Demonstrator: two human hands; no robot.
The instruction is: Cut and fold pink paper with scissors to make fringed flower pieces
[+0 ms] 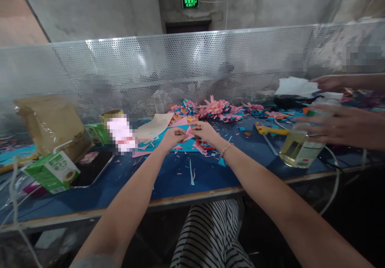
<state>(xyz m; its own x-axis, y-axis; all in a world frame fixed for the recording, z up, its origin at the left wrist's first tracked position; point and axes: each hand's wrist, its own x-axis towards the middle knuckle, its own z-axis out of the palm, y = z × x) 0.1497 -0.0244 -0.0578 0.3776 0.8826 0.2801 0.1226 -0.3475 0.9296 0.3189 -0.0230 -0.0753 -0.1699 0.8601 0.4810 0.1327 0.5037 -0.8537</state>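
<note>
A small piece of pink paper is pinched between my two hands over the middle of the blue table. My left hand grips its left side, fingers closed. On the other side, my right hand holds it with bent fingers. Sheets of blue paper and pink scraps lie under and around my hands. Red-handled scissors, partly hidden, rest just below my right hand. Behind them sits a heap of pink and blue paper flowers.
To the left stand a brown paper bag, a green drink carton and a dark phone. At right, another person's hand is by a bottle of yellowish liquid. A yellow hot glue gun lies nearby. A perforated metal screen runs behind.
</note>
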